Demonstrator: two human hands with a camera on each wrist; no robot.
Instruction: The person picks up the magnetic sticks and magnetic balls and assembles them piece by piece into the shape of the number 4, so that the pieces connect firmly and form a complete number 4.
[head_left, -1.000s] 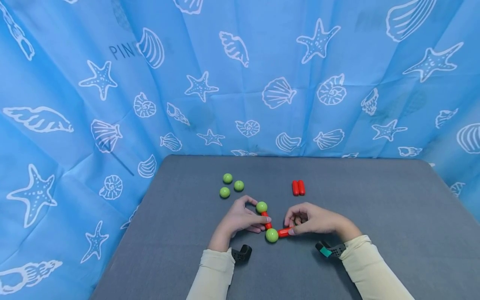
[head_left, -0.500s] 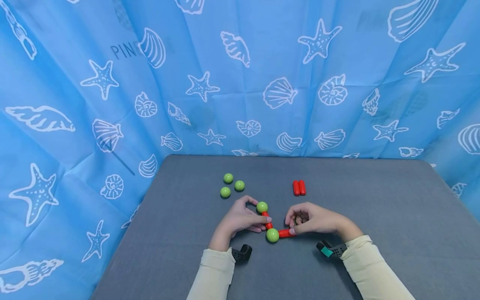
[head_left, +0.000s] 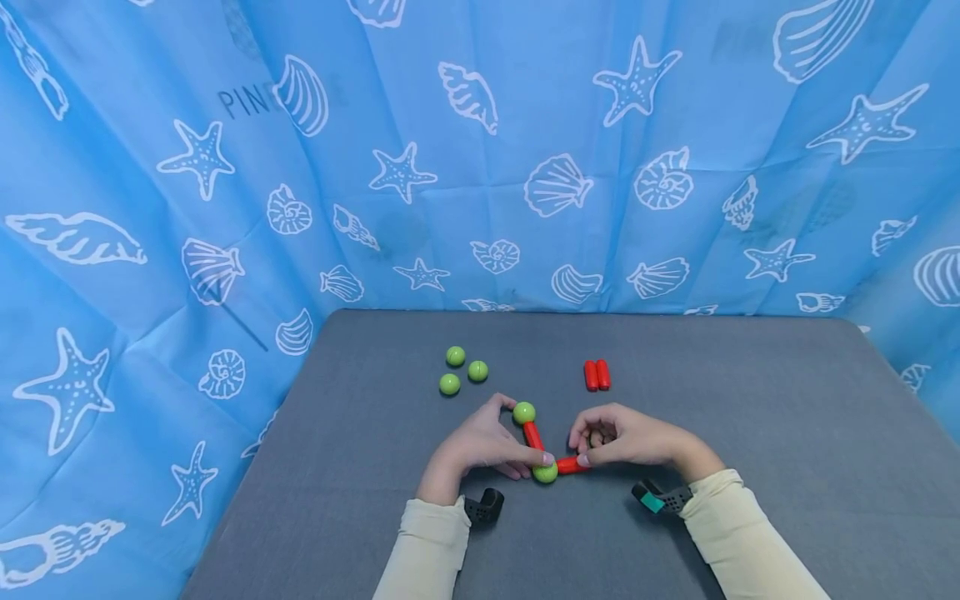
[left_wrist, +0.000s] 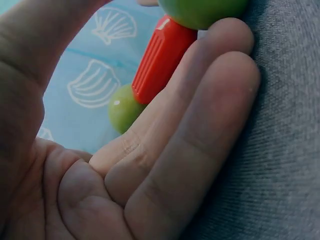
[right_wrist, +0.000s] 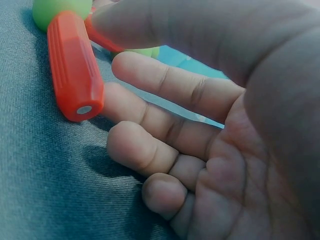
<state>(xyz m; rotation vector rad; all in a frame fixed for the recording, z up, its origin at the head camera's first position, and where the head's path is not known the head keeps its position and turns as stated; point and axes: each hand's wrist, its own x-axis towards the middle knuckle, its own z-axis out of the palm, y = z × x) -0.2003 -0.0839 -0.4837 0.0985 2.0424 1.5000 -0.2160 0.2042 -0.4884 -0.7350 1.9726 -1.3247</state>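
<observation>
- Green corner ball (head_left: 545, 475): between the hands on the worktop (head_left: 375, 433), touching two red rods; the far rod (head_left: 533, 436) runs beyond it to the end ball (head_left: 524, 413), the right rod (right_wrist: 75, 65) rightward.
- Left hand (head_left: 487, 442): thumb has shifted from far rod to corner ball, now pinching it; probably braces that joint.
- Right hand (head_left: 633, 437): touching the right rod; firmness, cannot tell.
- Beyond corner ball: three loose balls (head_left: 477, 372) leftward, two loose rods (head_left: 591, 376) rightward.
</observation>
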